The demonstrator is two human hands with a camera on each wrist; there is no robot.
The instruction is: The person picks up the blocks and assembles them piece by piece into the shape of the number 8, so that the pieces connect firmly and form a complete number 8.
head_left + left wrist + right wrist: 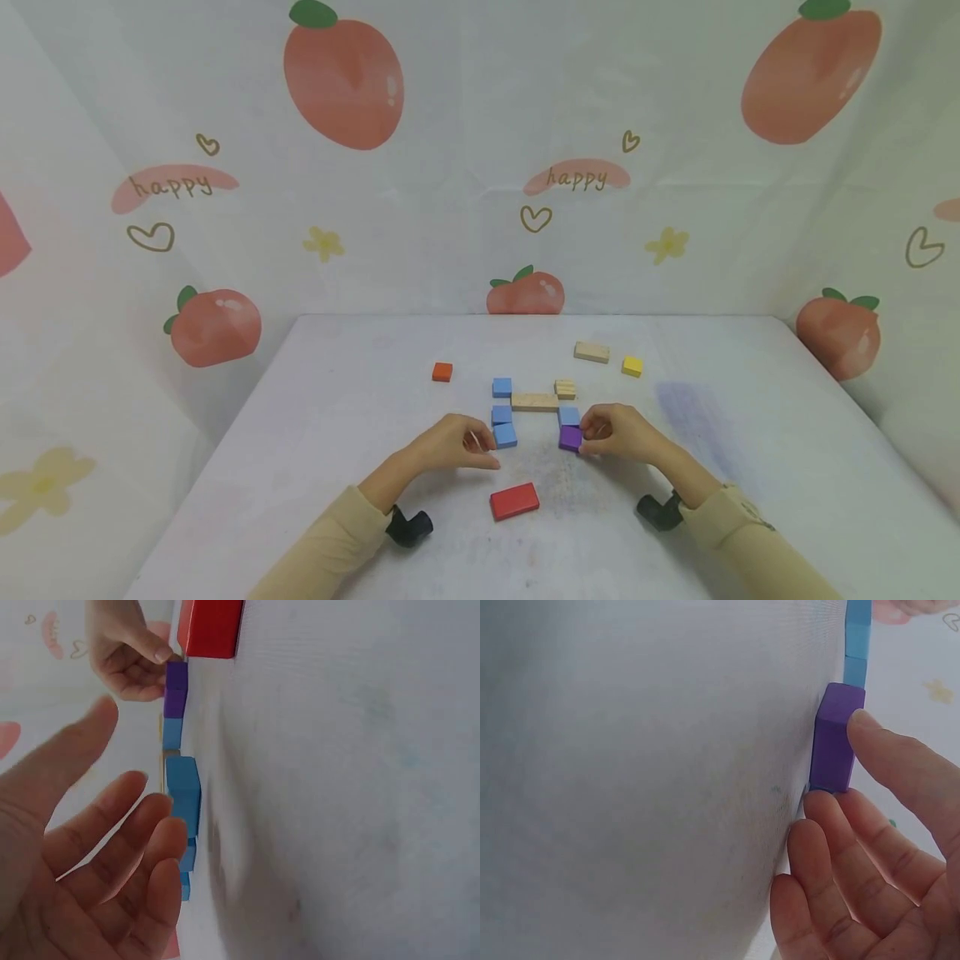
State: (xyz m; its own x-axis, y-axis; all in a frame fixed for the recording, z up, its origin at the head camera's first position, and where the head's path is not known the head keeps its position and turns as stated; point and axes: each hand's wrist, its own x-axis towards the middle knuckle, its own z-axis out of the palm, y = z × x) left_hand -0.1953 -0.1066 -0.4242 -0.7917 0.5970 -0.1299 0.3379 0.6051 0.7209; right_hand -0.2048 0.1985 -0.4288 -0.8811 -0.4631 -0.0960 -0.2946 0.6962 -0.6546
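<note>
My right hand (621, 432) pinches the purple block (571, 438) at its right side; in the right wrist view the thumb lies on the purple block (834, 746) with fingertips at its edge. This block touches a blue block (569, 417) behind it. On the left, my left hand (454, 442) holds nothing, its fingers loosely bent beside the nearest blue block (506, 436). Two more blue blocks, one in the middle (502, 415) and one at the back (502, 387), stand in that row. A wooden plank (535, 402) spans between the rows, near a striped wooden block (565, 389).
A red block (514, 502) lies on the table nearer me, between the forearms. Farther back are an orange block (442, 372), a second wooden plank (592, 352) and a yellow block (632, 367). A patterned cloth (450, 217) hangs behind the table.
</note>
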